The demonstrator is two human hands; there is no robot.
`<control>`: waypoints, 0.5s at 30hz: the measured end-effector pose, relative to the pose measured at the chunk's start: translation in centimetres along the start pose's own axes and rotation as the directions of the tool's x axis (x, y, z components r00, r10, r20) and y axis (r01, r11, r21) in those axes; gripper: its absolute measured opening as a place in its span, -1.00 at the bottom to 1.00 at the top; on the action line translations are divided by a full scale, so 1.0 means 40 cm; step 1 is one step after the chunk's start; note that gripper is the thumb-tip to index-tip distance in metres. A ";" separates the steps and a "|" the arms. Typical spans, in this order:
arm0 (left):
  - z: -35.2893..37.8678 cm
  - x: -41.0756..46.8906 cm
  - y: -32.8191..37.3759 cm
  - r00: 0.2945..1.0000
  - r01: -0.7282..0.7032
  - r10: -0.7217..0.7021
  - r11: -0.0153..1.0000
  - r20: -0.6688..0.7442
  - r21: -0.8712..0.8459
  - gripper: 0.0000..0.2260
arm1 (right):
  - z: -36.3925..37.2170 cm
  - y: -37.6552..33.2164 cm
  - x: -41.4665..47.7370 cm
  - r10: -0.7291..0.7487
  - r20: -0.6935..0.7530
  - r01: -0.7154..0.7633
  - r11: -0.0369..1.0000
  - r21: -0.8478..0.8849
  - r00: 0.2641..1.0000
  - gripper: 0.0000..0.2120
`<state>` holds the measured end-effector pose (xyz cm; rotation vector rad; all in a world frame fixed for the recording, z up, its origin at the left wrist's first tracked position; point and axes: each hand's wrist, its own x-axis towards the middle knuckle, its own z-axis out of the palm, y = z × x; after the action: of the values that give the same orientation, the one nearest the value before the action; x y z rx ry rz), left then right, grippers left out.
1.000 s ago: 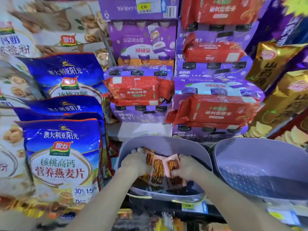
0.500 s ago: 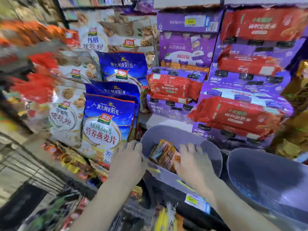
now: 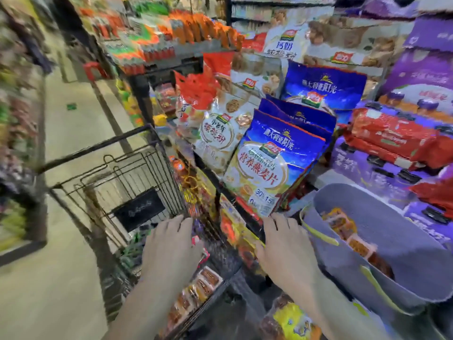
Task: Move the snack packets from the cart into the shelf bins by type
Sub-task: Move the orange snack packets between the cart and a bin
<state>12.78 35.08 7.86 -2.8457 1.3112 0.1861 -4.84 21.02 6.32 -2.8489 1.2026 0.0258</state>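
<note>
A grey shelf bin [image 3: 402, 263] at the lower right holds several orange-brown snack packets [image 3: 343, 227]. The black wire cart [image 3: 127, 177] stands at the left, with more packets [image 3: 203, 283] lying in its near end. My left hand [image 3: 169, 249] hovers over the cart's near end, fingers spread and empty. My right hand [image 3: 286, 249] is just left of the bin's rim, fingers apart, holding nothing. The view is blurred by head motion.
Blue oatmeal bags [image 3: 274, 163] and white walnut-powder bags [image 3: 220, 133] lean on the shelf above my hands. Purple drink cartons [image 3: 382, 177] topped with red packs [image 3: 392, 138] stand behind the bin. Yellow and red packets [image 3: 291, 322] fill the shelf below. The aisle floor [image 3: 73, 133] runs left.
Both hands have let go of the packets and come out of the bin, moving left toward the cart. My head has turned left, bringing the cart and aisle into view.
</note>
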 end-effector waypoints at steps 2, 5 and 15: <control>0.023 -0.042 -0.100 0.995 0.100 -0.099 0.995 0.026 -0.022 -0.45 | 0.021 -0.091 0.003 -0.061 0.038 0.060 0.998 0.010 0.997 -0.43; 0.062 -0.105 -0.238 0.972 0.231 -0.228 0.972 0.059 -0.045 -0.48 | 0.064 -0.220 0.005 -0.151 0.106 0.151 0.988 0.004 0.983 -0.39; 0.245 -0.218 -0.468 0.845 0.505 -0.469 0.858 0.258 -0.094 -0.44 | 0.221 -0.430 0.058 -0.331 0.287 0.340 0.940 0.020 0.899 -0.45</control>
<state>20.32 54.37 -1.79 -3.0545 0.5189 0.6075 9.12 31.81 -1.93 -2.9029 0.6523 0.4300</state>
